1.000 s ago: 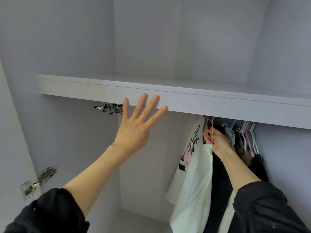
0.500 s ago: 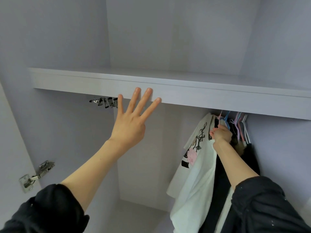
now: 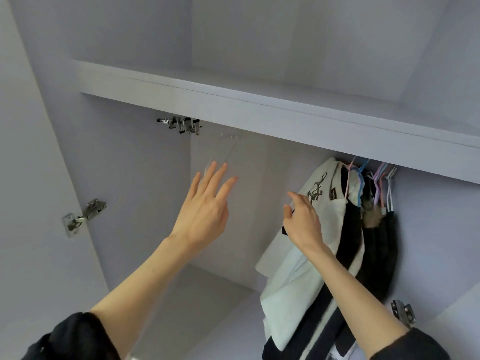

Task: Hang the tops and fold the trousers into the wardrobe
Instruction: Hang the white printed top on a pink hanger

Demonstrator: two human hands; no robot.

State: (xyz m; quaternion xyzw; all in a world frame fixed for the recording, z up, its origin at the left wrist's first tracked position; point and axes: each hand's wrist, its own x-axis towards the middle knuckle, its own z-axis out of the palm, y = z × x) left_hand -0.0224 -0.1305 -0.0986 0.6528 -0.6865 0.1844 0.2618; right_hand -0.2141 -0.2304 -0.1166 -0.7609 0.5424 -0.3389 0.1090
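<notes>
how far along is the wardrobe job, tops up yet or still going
Looks done: several tops, including a white printed top, hang on coloured hangers at the right under the shelf. In hand: nothing; the left hand and right hand are both open and empty, in front of the wardrobe. Left: no folded trousers show anywhere in view.

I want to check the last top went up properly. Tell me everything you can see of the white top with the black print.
The white top hangs at the left end of the row of clothes under the shelf, on a pink hanger. It looks like soft cloth with a black figure printed near the shoulder. It droops in loose folds against a black garment. The right hand is in front of it; contact is unclear.
</notes>
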